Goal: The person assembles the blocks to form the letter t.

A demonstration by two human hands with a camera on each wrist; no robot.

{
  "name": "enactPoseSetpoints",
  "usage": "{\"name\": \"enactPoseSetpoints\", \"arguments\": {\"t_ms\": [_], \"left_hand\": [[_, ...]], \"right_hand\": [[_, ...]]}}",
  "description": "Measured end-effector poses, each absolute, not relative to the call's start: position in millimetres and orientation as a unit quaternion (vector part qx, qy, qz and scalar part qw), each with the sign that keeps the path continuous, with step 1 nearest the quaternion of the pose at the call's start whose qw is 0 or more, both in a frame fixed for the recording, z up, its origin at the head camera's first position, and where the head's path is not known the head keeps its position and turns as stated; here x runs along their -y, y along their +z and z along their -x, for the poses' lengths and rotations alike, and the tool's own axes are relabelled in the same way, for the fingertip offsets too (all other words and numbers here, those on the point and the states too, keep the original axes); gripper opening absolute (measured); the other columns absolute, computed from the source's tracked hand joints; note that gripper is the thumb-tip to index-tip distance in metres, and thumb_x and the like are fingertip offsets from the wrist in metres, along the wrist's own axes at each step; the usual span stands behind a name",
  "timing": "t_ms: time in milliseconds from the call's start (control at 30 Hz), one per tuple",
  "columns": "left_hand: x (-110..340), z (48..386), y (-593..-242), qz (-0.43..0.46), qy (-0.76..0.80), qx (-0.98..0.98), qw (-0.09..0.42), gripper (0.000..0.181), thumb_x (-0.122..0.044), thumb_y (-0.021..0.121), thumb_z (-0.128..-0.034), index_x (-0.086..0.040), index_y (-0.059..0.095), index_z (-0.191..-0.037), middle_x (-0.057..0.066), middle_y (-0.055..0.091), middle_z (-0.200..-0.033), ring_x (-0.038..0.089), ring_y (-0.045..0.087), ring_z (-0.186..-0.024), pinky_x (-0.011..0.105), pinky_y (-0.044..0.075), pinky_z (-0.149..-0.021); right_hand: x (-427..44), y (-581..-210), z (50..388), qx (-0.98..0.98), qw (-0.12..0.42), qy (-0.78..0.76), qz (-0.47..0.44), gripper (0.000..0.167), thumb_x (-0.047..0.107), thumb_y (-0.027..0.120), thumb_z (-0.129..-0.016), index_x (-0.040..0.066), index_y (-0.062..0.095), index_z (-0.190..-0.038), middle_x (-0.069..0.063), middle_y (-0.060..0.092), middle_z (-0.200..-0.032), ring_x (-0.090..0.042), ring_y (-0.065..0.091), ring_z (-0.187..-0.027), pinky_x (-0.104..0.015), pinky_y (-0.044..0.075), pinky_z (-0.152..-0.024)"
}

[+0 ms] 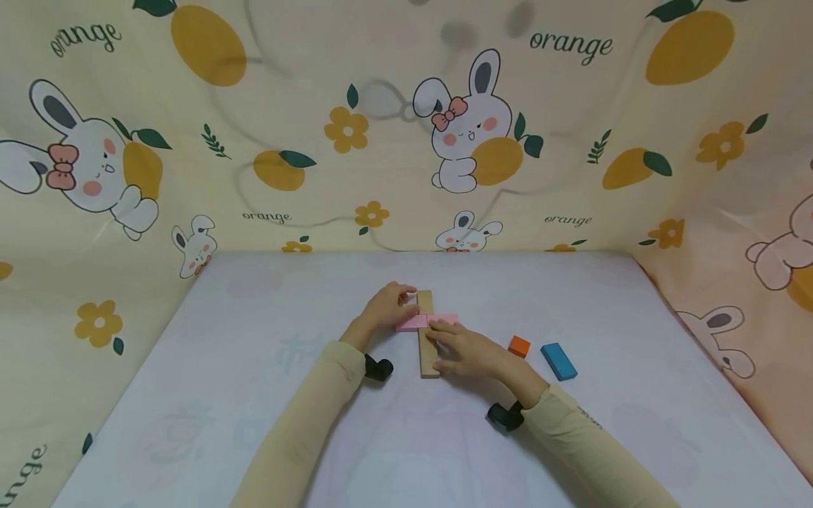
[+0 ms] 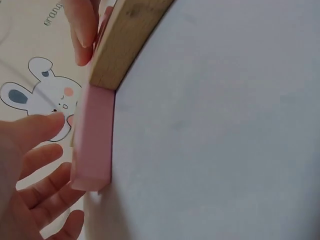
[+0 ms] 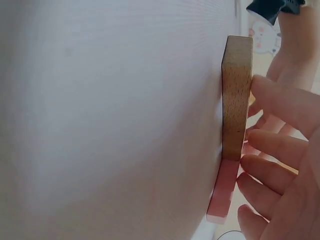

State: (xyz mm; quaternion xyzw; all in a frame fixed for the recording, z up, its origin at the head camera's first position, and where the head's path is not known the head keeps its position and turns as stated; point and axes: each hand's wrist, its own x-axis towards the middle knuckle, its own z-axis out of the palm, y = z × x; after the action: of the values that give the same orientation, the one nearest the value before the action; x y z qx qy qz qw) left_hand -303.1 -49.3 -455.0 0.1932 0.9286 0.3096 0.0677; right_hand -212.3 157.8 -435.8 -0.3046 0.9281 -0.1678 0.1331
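Pink blocks (image 1: 411, 323), wooden blocks (image 1: 428, 356) lie in a cross between my hands

Head view: they sit on the white table (image 1: 406, 444), my left hand (image 1: 386, 307) at the far left, my right hand (image 1: 473, 351) over the near right, beside an orange cube (image 1: 519, 346) and blue block (image 1: 559, 361). Left wrist view: my left fingers spread loosely beside pink. Right wrist view: my right fingers extend, parted, along wood and pink.

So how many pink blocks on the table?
2, seemingly end to end: left pink block by the left hand, right pink block by the right hand. Fingers partly cover the latter; a hand could hide more.
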Motion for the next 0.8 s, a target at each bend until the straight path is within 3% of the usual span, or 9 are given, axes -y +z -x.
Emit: {"name": "enactPoseSetpoints", "arguments": {"t_ms": [467, 800], "left_hand": [[55, 273, -440, -0.238, 0.272, -0.932, 0.018, 0.039, -0.023, 0.064, -0.0912, -0.007, 0.062, -0.126, 0.013, 0.061, -0.123, 0.029, 0.060, -0.115, 0.044, 0.048, -0.100], [54, 251, -434, -0.301, 0.249, -0.921, 0.011, 0.034, -0.022, 0.061, -0.0941, -0.007, 0.063, -0.124, 0.015, 0.060, -0.133, 0.032, 0.055, -0.127, 0.047, 0.043, -0.108]], "right_hand": [[-163, -433, 204, -0.922, 0.085, -0.199, 0.321, 0.056, 0.030, 0.064, -0.092, 0.004, 0.049, -0.139, -0.014, 0.053, -0.143, -0.033, 0.051, -0.132, -0.050, 0.044, -0.107], [-171, -431, 195, -0.925, 0.089, -0.219, 0.296, 0.054, 0.028, 0.064, -0.092, 0.006, 0.050, -0.139, -0.014, 0.055, -0.142, -0.035, 0.051, -0.131, -0.052, 0.044, -0.106]]}}
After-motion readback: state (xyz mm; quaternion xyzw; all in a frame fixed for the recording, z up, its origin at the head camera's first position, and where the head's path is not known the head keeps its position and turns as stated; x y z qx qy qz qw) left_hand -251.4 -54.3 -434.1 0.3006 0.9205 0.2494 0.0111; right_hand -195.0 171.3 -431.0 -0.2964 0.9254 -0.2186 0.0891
